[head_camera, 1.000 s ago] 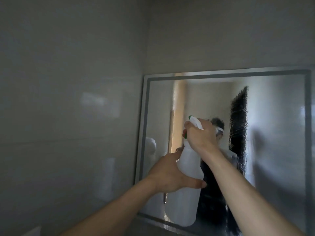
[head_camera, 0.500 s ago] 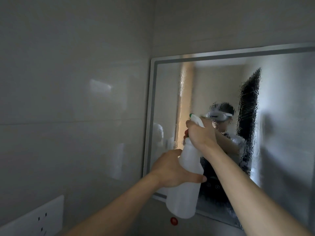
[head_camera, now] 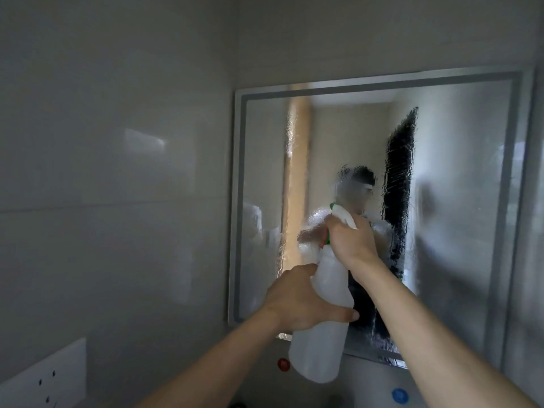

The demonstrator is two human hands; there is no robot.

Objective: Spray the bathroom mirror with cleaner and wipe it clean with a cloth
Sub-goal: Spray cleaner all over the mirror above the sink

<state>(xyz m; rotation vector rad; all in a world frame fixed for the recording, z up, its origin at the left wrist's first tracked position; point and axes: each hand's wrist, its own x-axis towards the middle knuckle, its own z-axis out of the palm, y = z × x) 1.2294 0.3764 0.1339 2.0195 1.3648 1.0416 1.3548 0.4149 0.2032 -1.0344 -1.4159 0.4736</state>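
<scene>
A white spray bottle (head_camera: 323,334) with a green-trimmed trigger head is held upright in front of the bathroom mirror (head_camera: 459,201). My left hand (head_camera: 300,301) grips the bottle's body from the left. My right hand (head_camera: 350,240) is closed over the trigger head at the top. The nozzle faces the glass. The mirror is wall-mounted with a grey border, and its middle is covered in wet spray droplets and streaks. A person's reflection shows blurred behind the droplets. No cloth is in view.
Grey tiled walls meet in a corner left of the mirror. A white wall socket (head_camera: 44,378) sits at the lower left. Below the mirror are a red dot (head_camera: 283,364) and a blue dot (head_camera: 399,395).
The view has tilted and shifted, so the mirror sits lower and more fully in frame. More wet droplets cover the glass around the nozzle. Both hands keep their grip on the bottle.
</scene>
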